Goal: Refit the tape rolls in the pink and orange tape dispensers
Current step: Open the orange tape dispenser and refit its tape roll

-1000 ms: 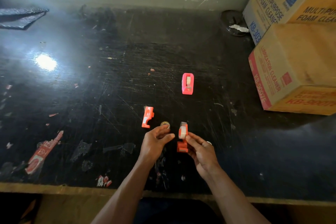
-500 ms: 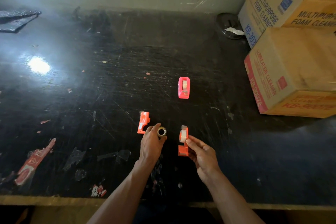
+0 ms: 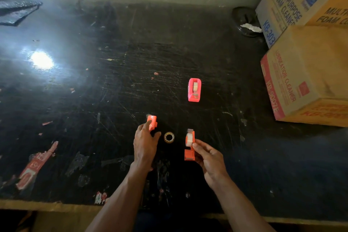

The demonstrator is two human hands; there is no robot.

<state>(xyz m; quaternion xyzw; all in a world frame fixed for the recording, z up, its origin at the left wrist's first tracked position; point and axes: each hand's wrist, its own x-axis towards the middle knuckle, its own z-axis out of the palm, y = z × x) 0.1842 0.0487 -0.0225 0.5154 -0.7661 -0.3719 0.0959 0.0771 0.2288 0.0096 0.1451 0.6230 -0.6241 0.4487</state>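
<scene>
A pink tape dispenser (image 3: pixel 194 90) with a tape roll inside lies on the black table (image 3: pixel 113 81), beyond my hands. My right hand (image 3: pixel 208 158) pinches an orange dispenser part (image 3: pixel 189 145) with a pale tape roll seated in it, held just above the table. My left hand (image 3: pixel 146 142) reaches a second orange dispenser piece (image 3: pixel 152 121) lying on the table, fingertips touching it. A small loose tape roll (image 3: pixel 169 137) lies flat between my hands.
Stacked cardboard boxes (image 3: pixel 308 66) stand at the right. A dark round object with a white scrap (image 3: pixel 245 21) sits at the back beside them. Torn red labels (image 3: pixel 35 165) are stuck near the front left edge. A bright glare spot marks the left side.
My left hand moved left from the loose roll to the orange piece on the table. My right hand kept holding the orange part with its roll.
</scene>
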